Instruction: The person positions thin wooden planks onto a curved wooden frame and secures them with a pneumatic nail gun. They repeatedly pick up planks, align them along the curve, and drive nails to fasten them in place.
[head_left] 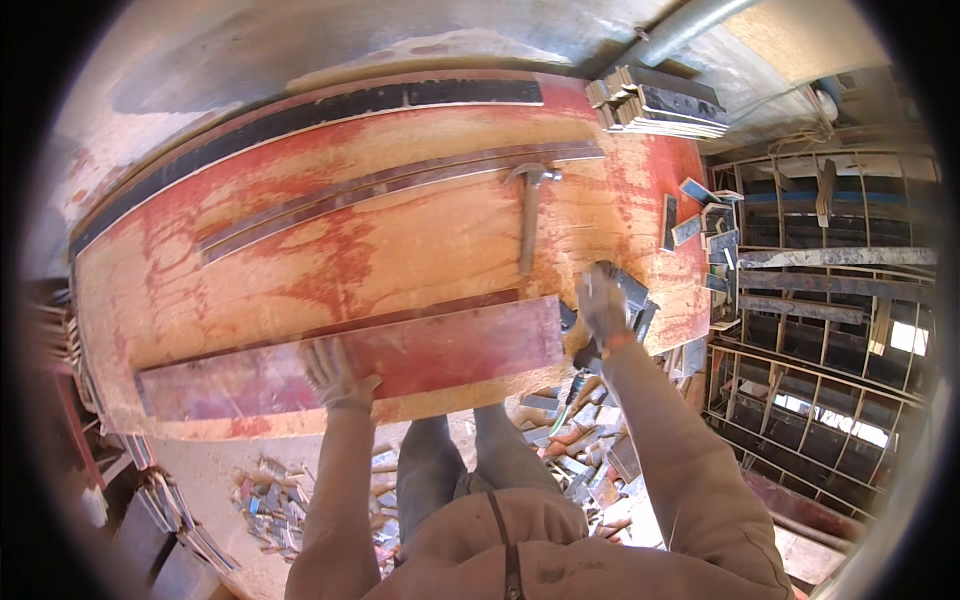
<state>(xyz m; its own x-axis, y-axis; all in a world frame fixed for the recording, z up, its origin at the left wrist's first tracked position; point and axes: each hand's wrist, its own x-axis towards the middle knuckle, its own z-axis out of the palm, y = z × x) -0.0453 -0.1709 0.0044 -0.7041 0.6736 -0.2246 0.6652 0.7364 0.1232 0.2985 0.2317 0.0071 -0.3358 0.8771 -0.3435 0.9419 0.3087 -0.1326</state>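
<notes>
My gloved left hand point(338, 375) lies flat with spread fingers on a long reddish board point(460, 350) near the front edge of the worktable. A second reddish strip shows along the board's far edge. Just beyond the board's right end, my right hand point(602, 308) is closed on a dark power tool point(634, 288). The hand and wrist hide much of the tool, so its exact kind cannot be made out. A green cord or hose point(563, 418) runs down below it. Farther back, a claw hammer point(529, 220) rests on the table, its head pointing away from me.
The red-stained wooden worktable point(420, 265) carries long narrow strips point(390, 178) and a dark board point(300, 118) at its back. Stacked boards point(665, 105) stand far right, near small offcuts point(688, 230). More offcuts point(590, 460) litter the floor. A metal rack point(830, 300) stands at right.
</notes>
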